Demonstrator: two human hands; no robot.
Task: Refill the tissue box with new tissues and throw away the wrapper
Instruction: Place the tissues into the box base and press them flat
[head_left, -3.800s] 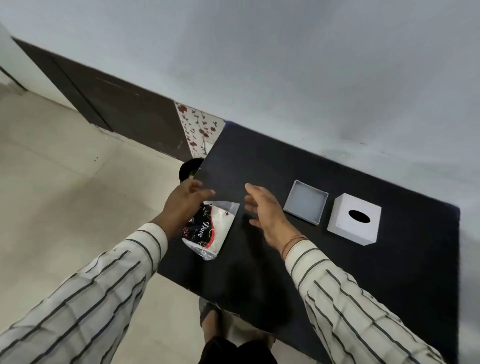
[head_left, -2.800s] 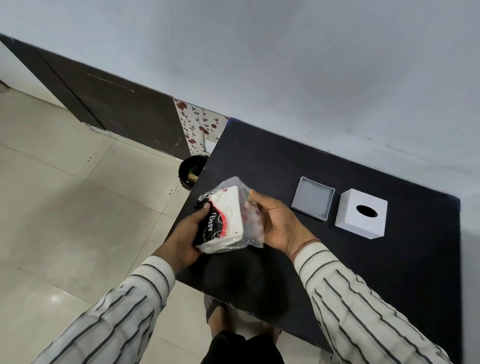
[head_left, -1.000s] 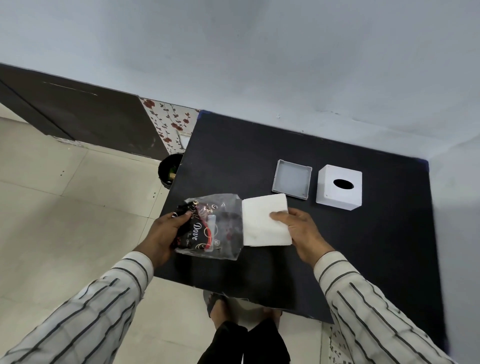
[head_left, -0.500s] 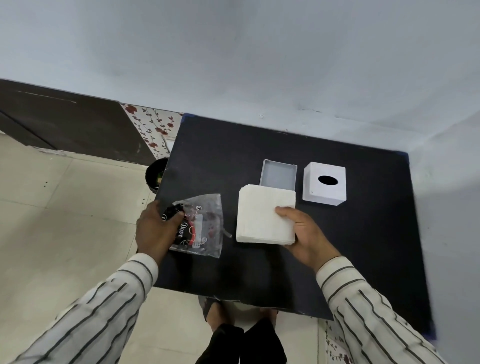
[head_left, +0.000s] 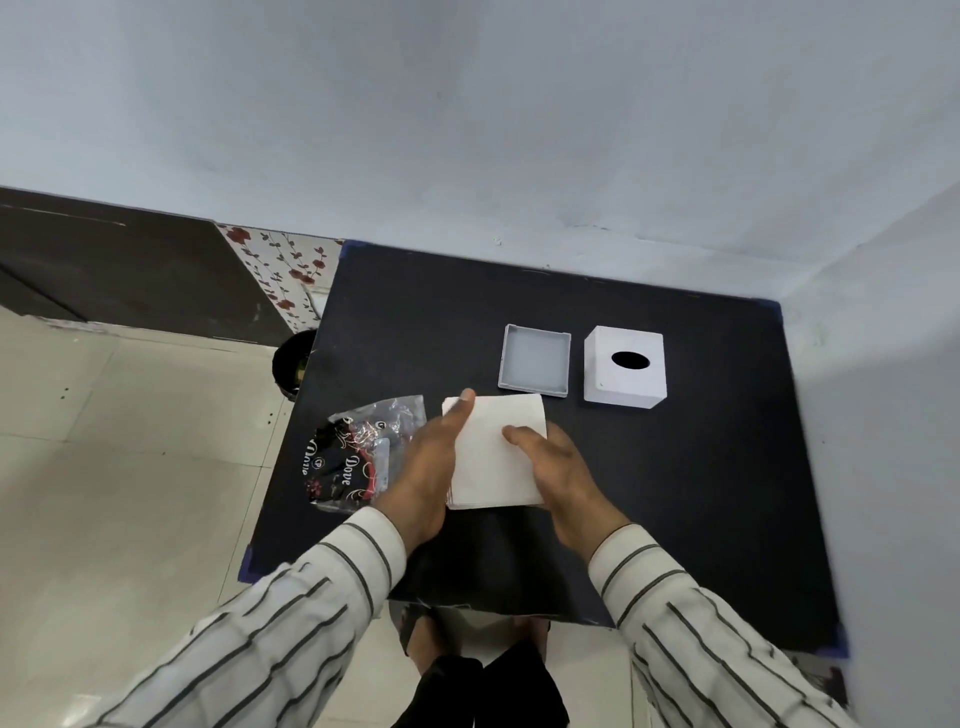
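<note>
A white stack of tissues (head_left: 493, 457) lies on the black table (head_left: 675, 493) between my two hands. My left hand (head_left: 431, 473) presses against its left side and my right hand (head_left: 558, 473) holds its right side, fingers on top. The empty clear wrapper (head_left: 353, 457) with black and red print lies loose on the table to the left, near the edge. Behind the stack sits the grey box base (head_left: 535, 366), open side up. The white tissue box cover (head_left: 626, 371) with its oval hole stands to the right of the base.
A dark round bin (head_left: 291, 364) stands on the tiled floor just past the table's left edge. A grey wall runs along the table's far side and right side. My feet show below the near table edge.
My left hand has let go of the wrapper, which now lies on the table, and moved right onto the tissue stack. The stack stays in my right hand.
</note>
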